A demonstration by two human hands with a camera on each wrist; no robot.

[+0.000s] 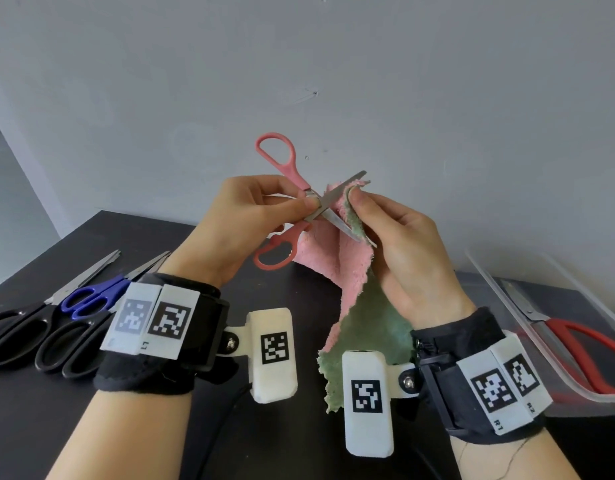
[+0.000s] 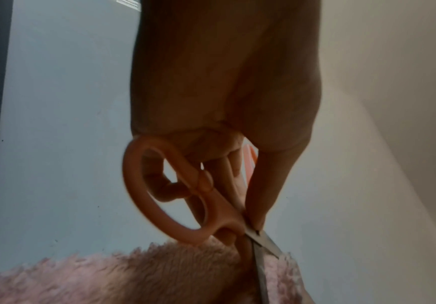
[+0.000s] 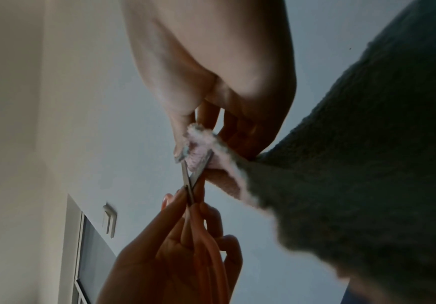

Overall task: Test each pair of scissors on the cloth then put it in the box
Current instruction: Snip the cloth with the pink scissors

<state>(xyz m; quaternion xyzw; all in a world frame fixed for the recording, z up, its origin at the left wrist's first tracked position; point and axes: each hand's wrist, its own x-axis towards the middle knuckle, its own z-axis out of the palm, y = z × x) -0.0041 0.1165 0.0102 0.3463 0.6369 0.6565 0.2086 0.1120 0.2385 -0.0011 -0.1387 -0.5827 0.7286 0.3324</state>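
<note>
We read L1 on the left wrist band and R1, R2 on the right wrist band. Our left hand pinches the pink scissors at the pivot, blades spread over the cloth (pink one side, green the other), whose top edge our right hand pinches. Both are raised above the black bench by a grey wall. Red scissors lie in the clear box at right.
</note>
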